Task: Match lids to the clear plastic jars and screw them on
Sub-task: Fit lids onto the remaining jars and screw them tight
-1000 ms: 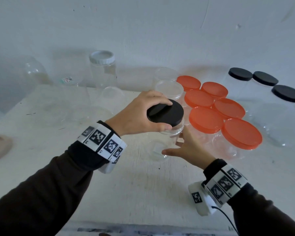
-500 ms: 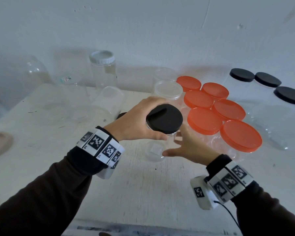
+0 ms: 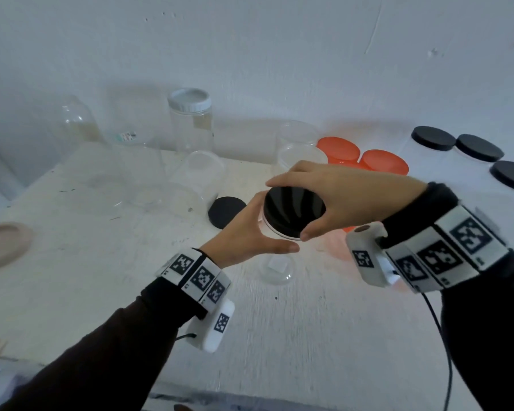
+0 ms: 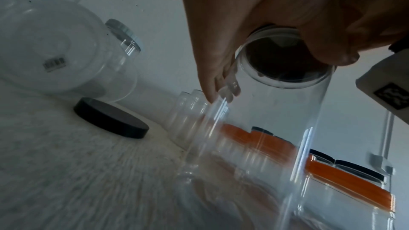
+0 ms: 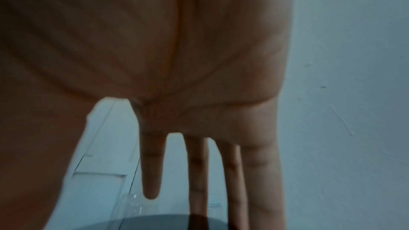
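A clear plastic jar [image 3: 276, 271] stands upright on the white table [image 3: 101, 292], capped by a black lid [image 3: 291, 212]. My left hand [image 3: 250, 235] grips the jar just under the lid, thumb at the front and fingers around the far side. My right hand [image 3: 333, 197] reaches in from the right, thumb and fingers pinching the lid's rim. In the left wrist view the jar [image 4: 276, 128] is blurred beneath the left hand [image 4: 221, 41]. The right wrist view shows the right hand [image 5: 199, 146] stretched over the lid [image 5: 155, 223].
A loose black lid [image 3: 226, 212] lies just left of the jar. Orange-lidded jars [image 3: 383, 164] and black-lidded jars [image 3: 433, 137] stand at the back right. A white-lidded jar [image 3: 190, 120] and lidless clear jars [image 3: 196, 173] stand at the back left. A beige lid [image 3: 3, 244] lies at the left edge.
The hands have swapped places: the left hand left the lid and now holds the jar, and the right hand rose from the jar's side to grip the lid.
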